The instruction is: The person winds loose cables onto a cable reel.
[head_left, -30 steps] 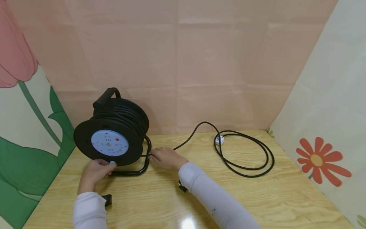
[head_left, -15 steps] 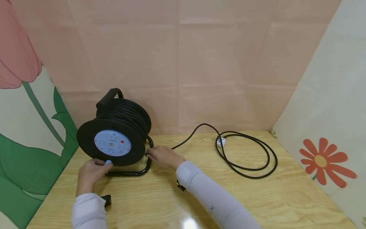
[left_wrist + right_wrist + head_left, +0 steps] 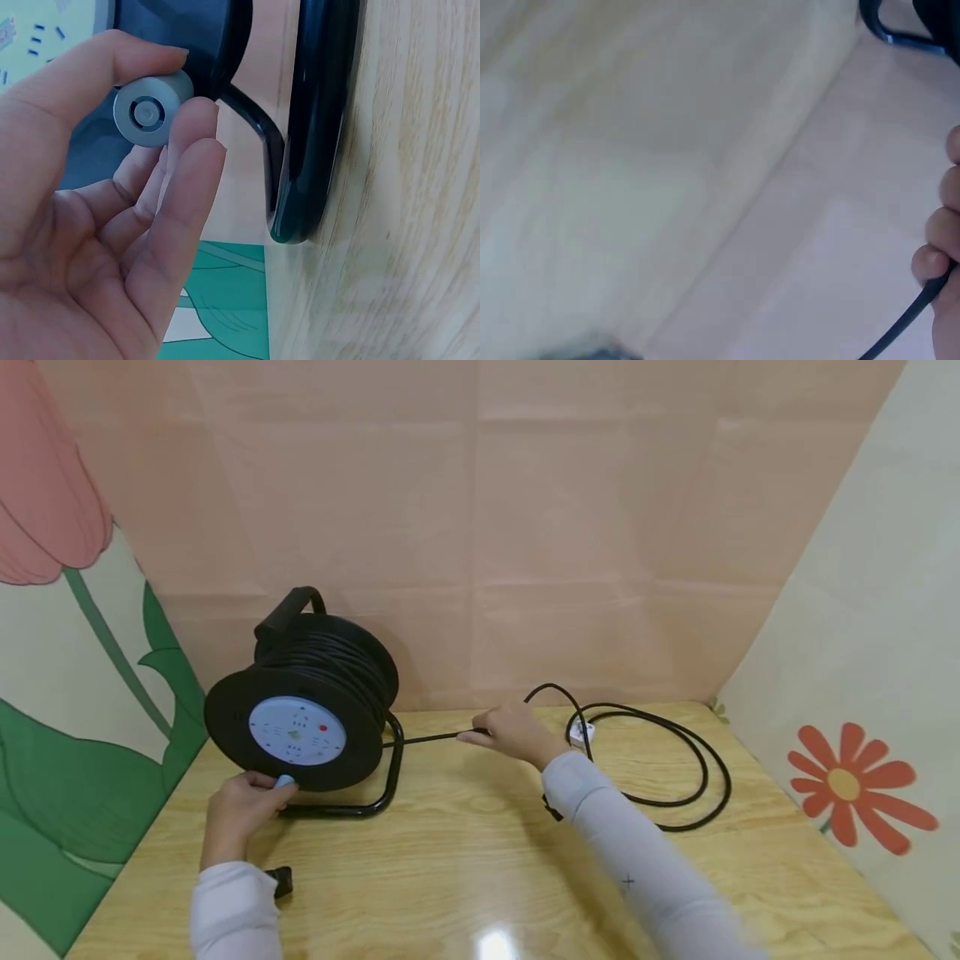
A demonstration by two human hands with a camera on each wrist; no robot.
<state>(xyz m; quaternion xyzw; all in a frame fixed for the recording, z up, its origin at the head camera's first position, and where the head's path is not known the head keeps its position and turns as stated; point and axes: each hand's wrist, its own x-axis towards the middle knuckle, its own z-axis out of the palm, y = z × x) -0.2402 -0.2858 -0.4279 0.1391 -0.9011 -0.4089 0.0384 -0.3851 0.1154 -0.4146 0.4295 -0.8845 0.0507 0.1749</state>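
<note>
A black cable reel (image 3: 300, 693) with a pale blue socket face stands at the left on a bent tube stand (image 3: 390, 768). At its lower front rim, my left hand (image 3: 242, 810) pinches the round winding knob (image 3: 150, 111) between thumb and fingers; the left wrist view shows the knob end-on. My right hand (image 3: 517, 733) grips the black cable (image 3: 431, 738) to the right of the reel, and that stretch runs straight back to the drum. Beyond the hand the cable rises in a bend and lies in loose loops (image 3: 705, 760) at the right, with a white plug (image 3: 581, 732) among them.
A wood-grain table (image 3: 390, 893) bears everything. A pink backdrop (image 3: 480, 527) hangs close behind the reel, with flower-printed panels at both sides. Dark straps (image 3: 281, 882) show at the wrists.
My right hand has slid from beside the stand rightward and away along the cable, which now stretches straight between hand and reel. The left hand stays at the knob.
</note>
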